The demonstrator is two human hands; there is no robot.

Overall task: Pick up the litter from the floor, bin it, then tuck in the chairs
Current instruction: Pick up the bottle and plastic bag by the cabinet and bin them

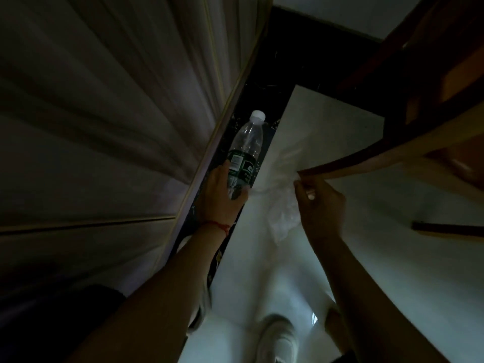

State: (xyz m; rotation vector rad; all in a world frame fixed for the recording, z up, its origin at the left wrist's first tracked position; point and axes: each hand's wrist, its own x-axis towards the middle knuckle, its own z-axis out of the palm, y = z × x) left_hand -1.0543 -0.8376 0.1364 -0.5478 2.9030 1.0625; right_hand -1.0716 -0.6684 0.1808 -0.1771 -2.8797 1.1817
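Gripping a bottle [245, 150] low on its body, the left hand [222, 195] has its fingers wrapped round the green label; the bottle lies along the dark strip of floor [264, 100] beside the wall [104, 113], cap pointing away. It looks empty and clear, so I judge it light, thin-walled and apt to crumple or slip if squeezed hard; the label band is the sensible place to hold. The right hand [318, 203] is pinched shut on a pale, crumpled bag [284, 205], soft and nearly weightless, which trails onto the white floor tile. Both arms reach forward and down, the left wrist turned inward. A chair [429, 100] stands at upper right, not tucked in. 1 shoe [281, 336] shows below.
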